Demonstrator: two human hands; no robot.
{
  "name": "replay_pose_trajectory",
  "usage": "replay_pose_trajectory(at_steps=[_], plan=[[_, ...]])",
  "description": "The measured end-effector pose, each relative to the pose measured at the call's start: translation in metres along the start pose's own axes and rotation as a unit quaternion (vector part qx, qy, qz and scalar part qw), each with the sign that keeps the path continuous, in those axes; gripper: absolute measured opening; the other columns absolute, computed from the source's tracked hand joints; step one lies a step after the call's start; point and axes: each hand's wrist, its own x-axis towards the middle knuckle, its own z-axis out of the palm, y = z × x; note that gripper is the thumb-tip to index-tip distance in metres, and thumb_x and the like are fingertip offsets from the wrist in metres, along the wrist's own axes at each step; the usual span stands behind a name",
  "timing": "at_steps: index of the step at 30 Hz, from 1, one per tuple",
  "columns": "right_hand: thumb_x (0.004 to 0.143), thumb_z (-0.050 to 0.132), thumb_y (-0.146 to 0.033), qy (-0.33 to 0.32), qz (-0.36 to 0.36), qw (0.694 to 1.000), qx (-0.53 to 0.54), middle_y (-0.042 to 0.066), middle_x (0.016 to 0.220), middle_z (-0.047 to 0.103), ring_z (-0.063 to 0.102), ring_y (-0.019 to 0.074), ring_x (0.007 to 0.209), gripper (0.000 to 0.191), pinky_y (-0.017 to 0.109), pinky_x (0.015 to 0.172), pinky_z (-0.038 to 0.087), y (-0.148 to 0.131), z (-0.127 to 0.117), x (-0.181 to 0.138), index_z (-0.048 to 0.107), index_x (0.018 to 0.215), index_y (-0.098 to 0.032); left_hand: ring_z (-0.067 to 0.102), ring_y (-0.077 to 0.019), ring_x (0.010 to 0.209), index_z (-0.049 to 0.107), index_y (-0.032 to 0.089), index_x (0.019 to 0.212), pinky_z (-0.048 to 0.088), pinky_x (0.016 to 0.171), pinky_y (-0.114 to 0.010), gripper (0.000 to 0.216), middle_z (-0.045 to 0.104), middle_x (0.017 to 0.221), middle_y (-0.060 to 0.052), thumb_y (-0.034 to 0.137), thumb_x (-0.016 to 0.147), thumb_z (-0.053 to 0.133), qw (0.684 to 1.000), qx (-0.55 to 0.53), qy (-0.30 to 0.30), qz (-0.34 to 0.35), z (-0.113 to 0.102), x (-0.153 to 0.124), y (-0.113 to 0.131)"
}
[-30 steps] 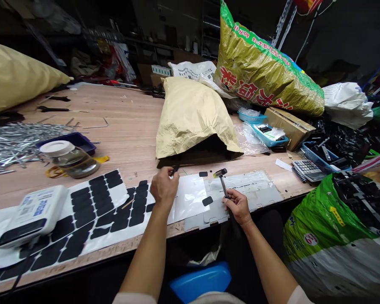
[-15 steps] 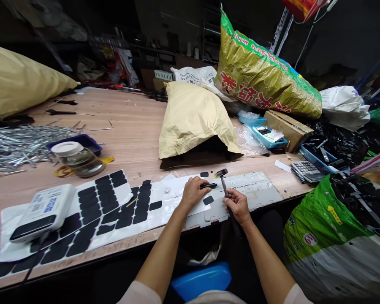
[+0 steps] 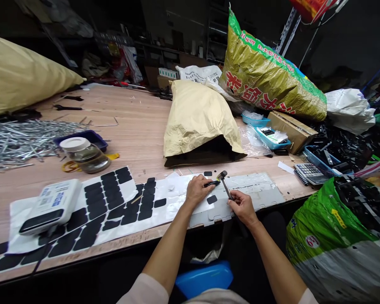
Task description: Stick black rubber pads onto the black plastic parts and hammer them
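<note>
Left hand (image 3: 197, 190) pinching slim black, stiff-looking, probably light piece (image 3: 213, 183) over flat grey board (image 3: 256, 190), best held by its end; right hand (image 3: 243, 207) gripping dark-headed, metal-shafted hammer (image 3: 227, 188), likely head-heavy, best taken low on the handle, head just beside piece.

Light falls from above on the bench (image 3: 139, 131), fairly bright mid-frame, while the top of the frame and the space under the bench's front edge sink into near black. Deep shadow fills the mouth of the paper bag (image 3: 199, 118). The sack (image 3: 269, 80) at upper right shines, and metal rods (image 3: 25, 143) glint at left. The hammer (image 3: 227, 188) looks slightly soft. Wide-angle distortion stretches the green-and-white sack (image 3: 329, 245) at lower right.
</note>
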Motion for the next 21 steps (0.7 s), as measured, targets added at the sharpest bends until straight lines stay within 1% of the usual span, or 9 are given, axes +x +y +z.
replay_pose_trajectory(at_steps=[2,7,11,13,16,18,21], plan=[[0.075,0.068,-0.026,-0.007,0.008,1.0,-0.004,-0.001,0.068,0.06,0.05,0.01,0.051,0.027,0.021,0.046,0.045,0.002,0.001,-0.001,0.073,0.099,-0.016,0.056,-0.0212,0.095,0.079,0.03,0.105,0.042,0.083,-0.032,0.024,0.065,0.094,-0.002,0.037,0.084,0.07,1.0,0.006,-0.001,-0.004,0.0,0.0,0.001],[0.078,0.068,-0.03,-0.003,-0.009,0.999,0.039,0.001,0.075,0.064,0.052,0.011,0.053,0.032,0.023,0.048,0.047,0.002,0.007,0.0,0.072,0.108,-0.017,0.055,-0.0214,0.095,0.079,0.03,0.105,0.041,0.083,-0.032,0.024,0.065,0.094,-0.002,0.036,0.085,0.07,1.0,0.004,-0.007,-0.001,-0.003,0.0,0.004],[0.076,0.068,-0.025,-0.044,-0.009,0.999,0.004,-0.001,0.069,0.061,0.049,0.0093,0.05,0.028,0.021,0.045,0.042,0.001,0.011,0.002,0.074,0.102,-0.017,0.054,-0.0214,0.093,0.08,0.032,0.101,0.041,0.08,-0.032,0.02,0.065,0.092,-0.002,0.034,0.083,0.07,1.0,0.005,-0.011,-0.012,-0.006,-0.002,0.007],[0.075,0.068,-0.024,-0.05,-0.003,0.999,0.013,-0.001,0.07,0.061,0.048,0.0086,0.049,0.028,0.02,0.044,0.041,0.003,0.011,0.002,0.074,0.102,-0.017,0.055,-0.0216,0.093,0.079,0.032,0.1,0.041,0.08,-0.032,0.021,0.065,0.091,-0.002,0.033,0.081,0.071,1.0,-0.001,-0.01,-0.018,-0.005,-0.003,0.007],[0.074,0.071,-0.027,-0.014,-0.002,0.997,0.076,0.0,0.073,0.064,0.05,0.0091,0.049,0.031,0.022,0.045,0.044,0.006,0.008,0.002,0.072,0.103,-0.017,0.056,-0.0223,0.096,0.079,0.03,0.099,0.042,0.082,-0.032,0.022,0.066,0.093,-0.002,0.031,0.079,0.072,1.0,-0.011,-0.002,-0.019,-0.002,0.0,0.006],[0.074,0.071,-0.029,0.018,-0.005,0.993,0.115,-0.001,0.071,0.065,0.051,0.0095,0.047,0.028,0.024,0.046,0.044,0.006,0.006,0.003,0.071,0.1,-0.017,0.056,-0.023,0.097,0.078,0.028,0.098,0.043,0.084,-0.033,0.021,0.067,0.094,-0.003,0.03,0.078,0.072,1.0,-0.017,0.002,-0.016,-0.001,0.002,0.005],[0.074,0.071,-0.03,0.042,-0.003,0.988,0.148,-0.001,0.069,0.065,0.053,0.0099,0.046,0.024,0.024,0.047,0.044,0.004,0.003,0.007,0.07,0.094,-0.017,0.056,-0.0232,0.096,0.076,0.024,0.094,0.044,0.085,-0.034,0.018,0.066,0.093,-0.004,0.028,0.078,0.07,0.998,-0.059,0.011,0.0,-0.01,-0.005,0.01]])
